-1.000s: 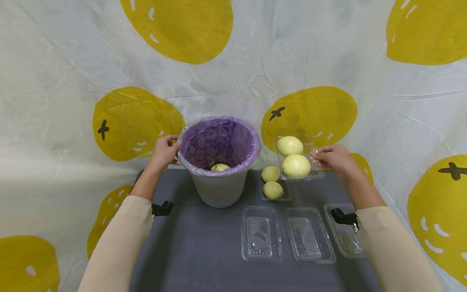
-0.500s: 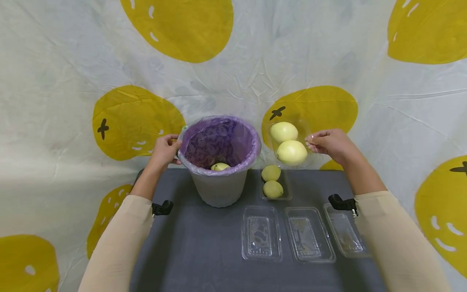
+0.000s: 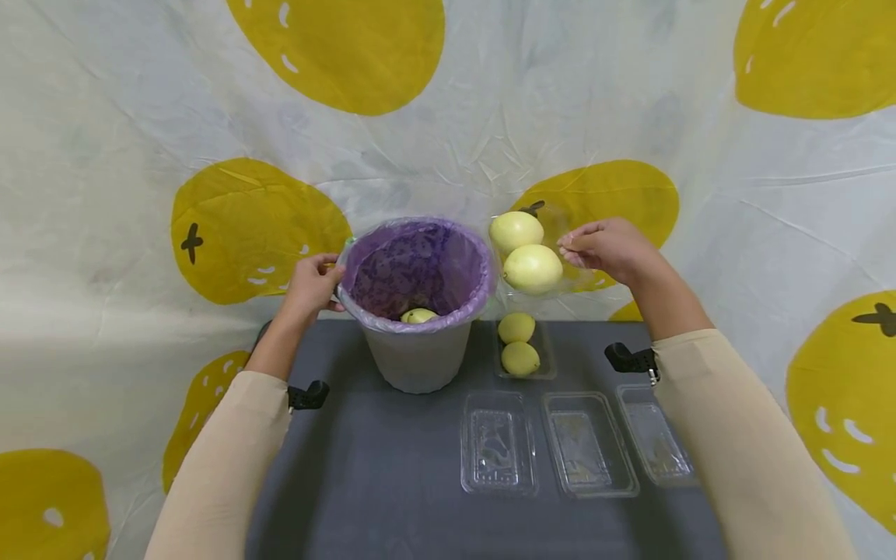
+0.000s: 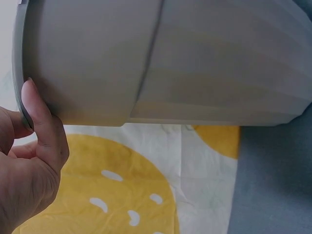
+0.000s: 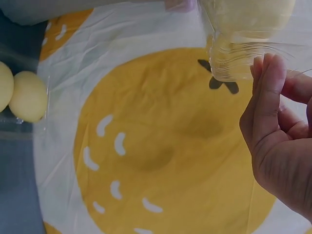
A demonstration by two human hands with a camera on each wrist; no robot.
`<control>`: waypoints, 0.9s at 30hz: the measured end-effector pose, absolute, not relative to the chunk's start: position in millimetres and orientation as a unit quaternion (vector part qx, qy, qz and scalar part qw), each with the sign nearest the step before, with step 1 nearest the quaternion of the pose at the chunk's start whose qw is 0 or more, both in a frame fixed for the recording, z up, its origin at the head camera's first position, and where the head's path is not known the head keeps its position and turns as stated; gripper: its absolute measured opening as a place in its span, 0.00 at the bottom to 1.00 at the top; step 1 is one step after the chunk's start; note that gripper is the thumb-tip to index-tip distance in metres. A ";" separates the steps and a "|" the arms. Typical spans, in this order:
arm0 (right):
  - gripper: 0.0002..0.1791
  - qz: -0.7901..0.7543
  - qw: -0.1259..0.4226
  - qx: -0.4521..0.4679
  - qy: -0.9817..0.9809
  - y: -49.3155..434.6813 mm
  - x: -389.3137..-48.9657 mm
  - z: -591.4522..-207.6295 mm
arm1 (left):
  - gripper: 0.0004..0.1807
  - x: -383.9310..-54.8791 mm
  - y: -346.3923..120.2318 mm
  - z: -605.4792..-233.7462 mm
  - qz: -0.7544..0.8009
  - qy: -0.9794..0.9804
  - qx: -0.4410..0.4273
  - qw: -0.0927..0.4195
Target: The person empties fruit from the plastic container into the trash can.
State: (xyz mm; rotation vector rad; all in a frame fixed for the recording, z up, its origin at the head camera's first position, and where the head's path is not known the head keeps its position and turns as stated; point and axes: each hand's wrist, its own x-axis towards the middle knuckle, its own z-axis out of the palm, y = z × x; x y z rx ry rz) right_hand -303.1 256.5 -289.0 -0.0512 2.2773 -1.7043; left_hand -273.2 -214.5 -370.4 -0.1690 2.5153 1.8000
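My left hand [image 3: 311, 286] grips the rim of a grey bin [image 3: 420, 362] from the left; the left wrist view shows a finger along its outer wall. A purple bag [image 3: 451, 272] lines the bin, and a pale yellow fruit [image 3: 418, 315] shows inside, partly hidden by the rim. My right hand [image 3: 610, 250] pinches the edge of a transparent plastic tray [image 5: 229, 61] between thumb and fingertips. Two larger pale yellow fruits [image 3: 533, 269] lie in that tray. It hangs in the air just right of the bin's mouth, tray and bin nearly touching in the head view.
Right of the bin, another transparent tray [image 3: 547, 365] on the dark grey table [image 3: 392, 482] holds two smaller yellow fruits [image 3: 520, 359]. Three more transparent trays [image 3: 591, 447] stand in a row nearer the front. A fruit-printed cloth [image 3: 735, 257] hangs behind the table.
My right hand has raised the tray with its two fruits and carried it left, towards the bin. My left hand has kept its hold on the bin rim.
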 end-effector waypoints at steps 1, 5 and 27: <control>0.12 -0.594 0.150 -0.018 0.791 253.7 -304.7 -287.4 | 0.29 -273.5 -214.8 -370.8 0.580 0.812 -0.054 0.021; 0.10 -0.600 0.154 -0.024 0.785 241.1 -310.7 -280.9 | 0.28 -273.8 -214.5 -371.9 0.580 0.813 -0.054 0.017; 0.19 -0.615 0.110 0.007 0.781 171.4 -336.9 -272.4 | 0.28 -272.6 -213.0 -372.9 0.580 0.812 -0.056 0.021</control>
